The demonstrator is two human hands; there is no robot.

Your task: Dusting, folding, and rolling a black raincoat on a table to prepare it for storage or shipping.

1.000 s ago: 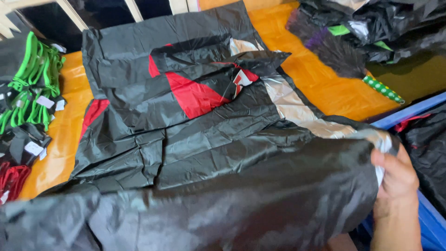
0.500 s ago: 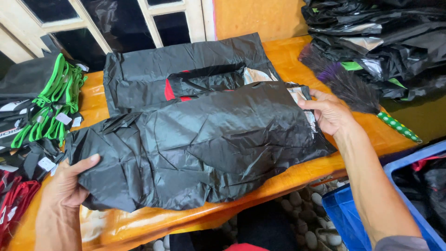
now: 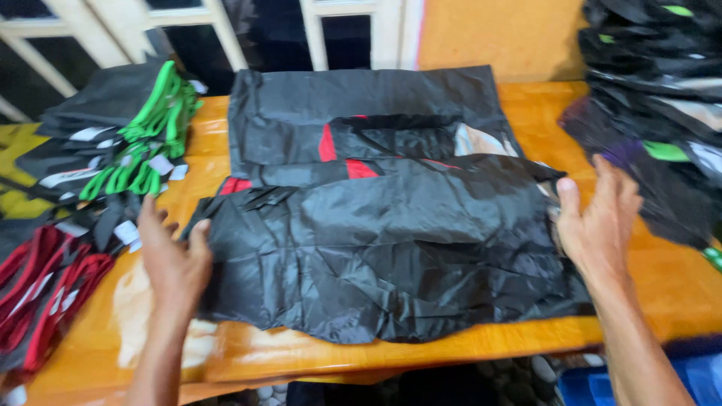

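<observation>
1. Half a second ago the left hand (image 3: 174,263) held the left end of the black garment (image 3: 391,256) and the right hand (image 3: 598,222) held its right end; now both hands have let go and opened up.
2. The left hand sits at the left edge of the garment. Its fingers are spread apart and hold nothing. The thumb looks like it just touches the cloth, but the picture is blurry there, so I cannot be sure.
3. The right hand is at the right edge of the garment. Its fingers are straight and apart, and it grips nothing.
4. The black garment lies flat and folded on the orange wooden surface (image 3: 677,278), near the front edge, between the two hands.
5. A second black piece with red patches (image 3: 353,139) lies behind it, toward the back edge, partly under the front one.
6. Green and black folded things (image 3: 143,143) sit in a pile at the left back corner.
7. Red and black folded things (image 3: 45,293) lie at the left front corner.
8. A tall stack of dark clothes (image 3: 662,83) stands at the right side of the surface.
</observation>
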